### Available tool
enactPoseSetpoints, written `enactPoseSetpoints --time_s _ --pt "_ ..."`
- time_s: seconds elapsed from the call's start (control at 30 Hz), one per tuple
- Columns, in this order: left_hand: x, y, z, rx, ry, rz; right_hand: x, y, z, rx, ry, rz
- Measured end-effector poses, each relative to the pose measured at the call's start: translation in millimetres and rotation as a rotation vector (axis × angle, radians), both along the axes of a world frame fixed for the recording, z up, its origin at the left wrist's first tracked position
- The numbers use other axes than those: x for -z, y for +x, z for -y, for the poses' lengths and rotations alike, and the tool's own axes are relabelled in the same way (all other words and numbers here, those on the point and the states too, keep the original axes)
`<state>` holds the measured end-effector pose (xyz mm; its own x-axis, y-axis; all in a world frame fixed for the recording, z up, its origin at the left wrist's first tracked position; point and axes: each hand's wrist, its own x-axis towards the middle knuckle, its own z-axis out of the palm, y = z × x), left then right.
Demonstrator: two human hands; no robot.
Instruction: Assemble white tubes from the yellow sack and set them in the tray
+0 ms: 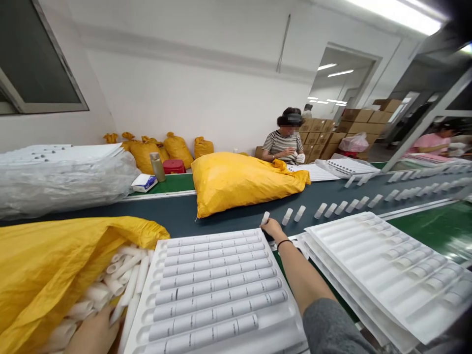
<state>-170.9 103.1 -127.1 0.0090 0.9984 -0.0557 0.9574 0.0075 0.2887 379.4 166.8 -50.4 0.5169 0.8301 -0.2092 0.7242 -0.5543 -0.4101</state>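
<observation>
My right hand [272, 227] reaches over a white moulded tray [149, 300] to the edge of the dark conveyor belt [236, 211], its fingers pinched on a small white tube [264, 218] standing upright there. Long white tubes [217, 280] fill the tray's slots. At the bottom left my left hand [94, 334] rests among loose white tubes [118, 285] in an open yellow bag [47, 270]; its fingers are hidden.
A row of small white tubes [350, 204] runs along the belt to the right. Empty white trays [387, 265] are stacked at right. A full yellow sack [239, 179] lies across the belt. Across the belt a co-worker in a striped shirt [282, 145] sits at work.
</observation>
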Motion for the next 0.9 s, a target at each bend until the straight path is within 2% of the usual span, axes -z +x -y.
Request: enactPoseSetpoints --time_s 0.13,0.23,0.3,0.37,0.4,0.47,0.57,0.67,0.73,0.8,0.9 --pt "-19.9 5.2 1.2 -0.023 -0.118 -0.122 -13.3 -0.7 25.7 -0.004 -0.033 0.041" --pt "-32.4 4.4 2.3 -0.059 -0.027 -0.043 -24.6 -20.7 72.9 -0.12 0.041 0.041" --pt "-45.3 10.2 7.8 -0.058 0.1 0.115 -25.3 -43.8 113.3 -0.325 0.076 -0.035" --pt "-62.3 23.8 17.0 -0.023 0.201 0.295 -17.5 -68.6 151.6 -0.652 0.117 -0.153" --pt "-71.5 33.1 22.3 0.011 0.238 0.364 -10.6 -80.0 167.5 -0.77 0.141 -0.177" --pt "-89.3 53.8 33.0 0.089 0.295 0.475 7.2 -98.8 191.0 -0.888 0.178 -0.135" --pt "-110.2 81.0 47.7 0.201 0.352 0.552 33.4 -114.0 207.6 -0.885 0.187 0.032" --pt "-121.1 95.9 61.0 0.27 0.365 0.584 44.7 -114.2 212.8 -0.919 0.285 0.134" --pt "-122.5 100.3 69.0 0.3 0.36 0.614 39.7 -110.9 213.6 -0.902 0.429 0.165" --pt "-120.4 103.2 75.8 0.335 0.335 0.641 25.7 -110.4 212.5 -0.844 0.597 0.139" --pt "-116.5 109.5 84.1 0.427 0.295 0.661 -2.8 -122.7 206.6 -0.717 0.751 -0.051"
